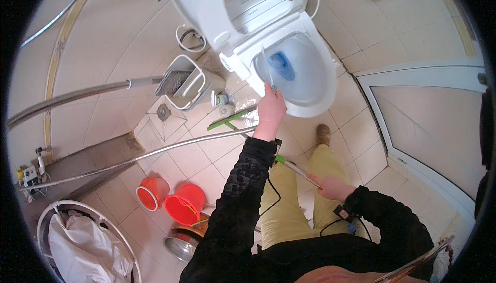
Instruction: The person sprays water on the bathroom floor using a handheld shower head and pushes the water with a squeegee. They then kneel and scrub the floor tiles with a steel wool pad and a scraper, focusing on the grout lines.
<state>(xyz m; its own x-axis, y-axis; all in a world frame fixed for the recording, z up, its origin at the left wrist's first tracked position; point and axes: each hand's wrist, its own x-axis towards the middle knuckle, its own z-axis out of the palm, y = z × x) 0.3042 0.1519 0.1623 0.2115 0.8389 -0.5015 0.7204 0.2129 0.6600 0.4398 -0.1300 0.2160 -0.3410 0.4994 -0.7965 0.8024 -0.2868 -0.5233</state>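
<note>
My left hand (270,108) grips the end of a flexible metal shower hose (193,142), above the near left rim of a white toilet (329,85). A thin pale streak, apparently a jet of water (266,64), runs from that hand over the bowl. Blue water (282,66) lies at the bottom of the bowl, and the lid and seat (211,15) stand raised. In front of my legs, my right hand (333,187) is closed around the metal pole (298,170) of a squeegee. Its green head (228,119) rests on the floor, partly hidden by the hose and my left arm.
A flat mop (175,81) stands in a grey bucket (195,89) by two bottles (226,110). Left lie a floor drain (163,111), red buckets (190,201), a metal basin (180,246) and a laundry basket (135,261). A framed door (426,116) stands right. The floor (252,116) looks wet.
</note>
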